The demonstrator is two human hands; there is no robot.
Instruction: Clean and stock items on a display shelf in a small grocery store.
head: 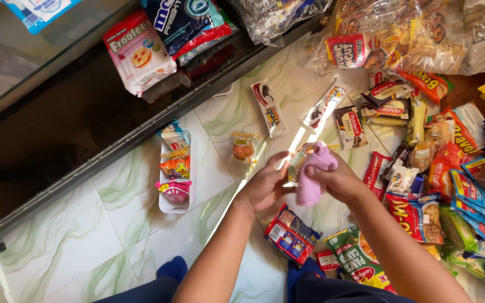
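Marbled tile floor [141, 224], scattered snack packets [450, 168], dark glass cabinet [57, 129]

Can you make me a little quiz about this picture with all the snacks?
1. True or false: the right hand holds a pink cloth.
2. What does the left hand hold against the cloth? A) a small packet B) a spoon C) a cup
3. What holds the few snacks standing left of the hands?

Key: 1 true. 2 A. 3 a white tray.
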